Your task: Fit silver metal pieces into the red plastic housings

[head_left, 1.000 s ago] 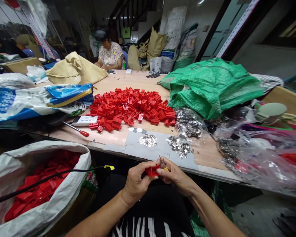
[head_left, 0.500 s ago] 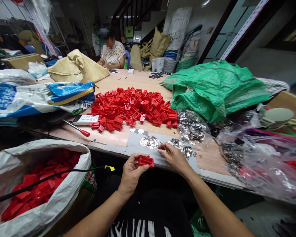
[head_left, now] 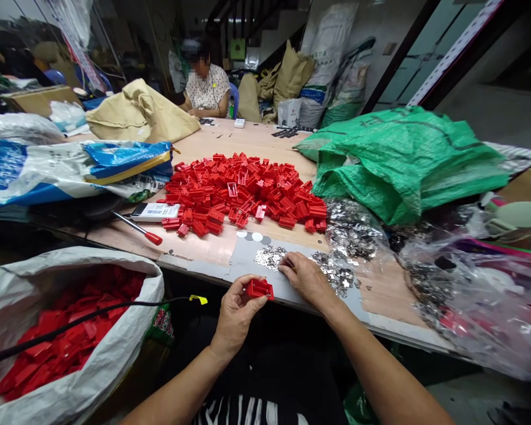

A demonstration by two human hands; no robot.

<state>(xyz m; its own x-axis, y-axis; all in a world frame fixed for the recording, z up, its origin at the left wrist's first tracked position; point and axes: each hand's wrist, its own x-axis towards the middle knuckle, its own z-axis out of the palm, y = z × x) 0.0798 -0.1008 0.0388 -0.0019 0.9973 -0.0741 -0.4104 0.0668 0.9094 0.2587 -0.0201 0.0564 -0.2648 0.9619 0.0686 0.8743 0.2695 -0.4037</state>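
Observation:
My left hand (head_left: pixel 236 310) is closed on a small red plastic case (head_left: pixel 259 288), held just off the table's near edge with its hollow side facing up. My right hand (head_left: pixel 307 277) is pinched around a thin tool (head_left: pixel 288 264) with a yellowish part; its exact kind is hard to make out. The fingertips of that hand are at the right edge of a pile of small shiny metal pieces (head_left: pixel 268 257) on a grey mat (head_left: pixel 241 260). A second scatter of metal pieces (head_left: pixel 343 277) lies to the right of my right hand.
Beyond the mat spreads a heap of red cases (head_left: pixel 243 192). An open white sack (head_left: pixel 154 283) with more red pieces stands at left. A red-handled tool (head_left: pixel 153 237), a phone (head_left: pixel 154 212), a green sack (head_left: pixel 407 159) and plastic bags surround the heap. A person (head_left: pixel 207 88) sits across the table.
My right hand's fingertips have come closer to the pile of metal pieces. My left hand still holds the red case, which is turned slightly. The view has shifted a little.

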